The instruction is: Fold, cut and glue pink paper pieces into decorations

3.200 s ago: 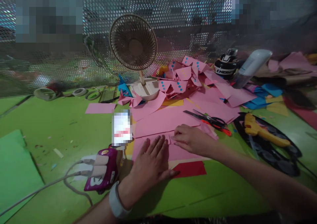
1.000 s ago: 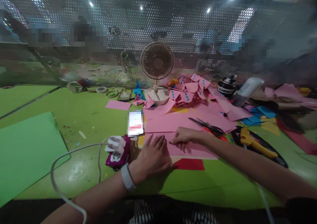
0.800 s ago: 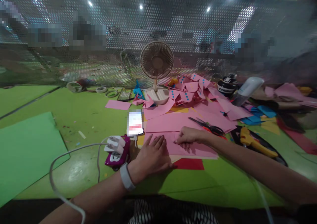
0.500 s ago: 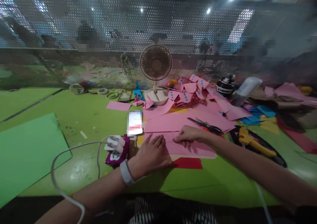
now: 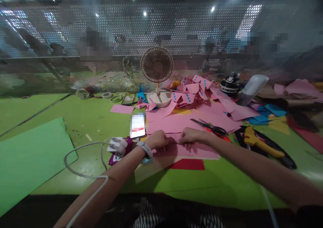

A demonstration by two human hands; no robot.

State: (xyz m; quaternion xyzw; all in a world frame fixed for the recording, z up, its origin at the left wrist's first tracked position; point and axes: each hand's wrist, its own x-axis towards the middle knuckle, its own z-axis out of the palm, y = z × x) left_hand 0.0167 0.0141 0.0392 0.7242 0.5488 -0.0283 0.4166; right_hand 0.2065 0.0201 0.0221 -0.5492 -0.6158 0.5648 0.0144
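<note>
My left hand (image 5: 157, 139) and my right hand (image 5: 189, 136) are both curled into pinches on the far edge of a pink paper sheet (image 5: 194, 151) lying in front of me on the green table (image 5: 83, 120). The two hands sit close together, knuckles up, with a small gap between them. A white watch is on my left wrist. Under the pink sheet lie a red sheet (image 5: 189, 164) and a tan sheet (image 5: 148, 169). Black and red scissors (image 5: 213, 130) rest just beyond my right hand.
A small desk fan (image 5: 156, 74) stands at the back before a perforated metal screen. Pink folded pieces (image 5: 194, 91) pile to its right. A yellow glue gun (image 5: 259, 144), a purple power strip (image 5: 118, 149) with white cable, a phone (image 5: 137, 125), tape rolls (image 5: 83, 94) and a green sheet (image 5: 30, 154) lie around.
My left hand has lifted from lying flat on the pink sheet and now pinches its far edge beside my right hand. The view has tilted slightly upward.
</note>
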